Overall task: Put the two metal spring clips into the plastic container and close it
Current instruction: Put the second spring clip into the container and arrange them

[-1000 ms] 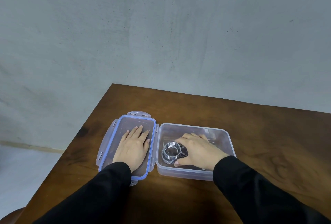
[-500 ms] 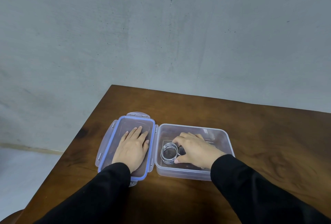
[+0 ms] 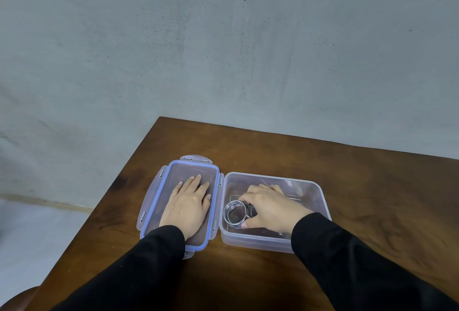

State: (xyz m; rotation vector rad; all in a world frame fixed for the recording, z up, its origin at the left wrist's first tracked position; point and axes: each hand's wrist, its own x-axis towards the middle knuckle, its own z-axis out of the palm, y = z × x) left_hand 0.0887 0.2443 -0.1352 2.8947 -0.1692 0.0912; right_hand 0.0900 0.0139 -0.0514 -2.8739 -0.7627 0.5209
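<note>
A clear plastic container (image 3: 320,201) stands open on the brown table. Inside it, at the left end, lies a metal spring clip (image 3: 234,213) with a round coil. My right hand (image 3: 270,207) is down in the container, fingers closed around the clip's handles. A second clip is mostly hidden under that hand; a metal tip (image 3: 281,233) shows at the near wall. The lid (image 3: 171,174), clear with a blue seal and latches, lies upside down just left of the container. My left hand (image 3: 187,207) rests flat on the lid, fingers spread.
The wooden table (image 3: 372,186) ends at a corner at the far left, with grey wall behind and floor below on the left. A rounded brown object (image 3: 15,299), maybe a seat, shows at the bottom left corner.
My right hand has shifted slightly within the container while still on the clip. The left hand stays flat on the lid.
</note>
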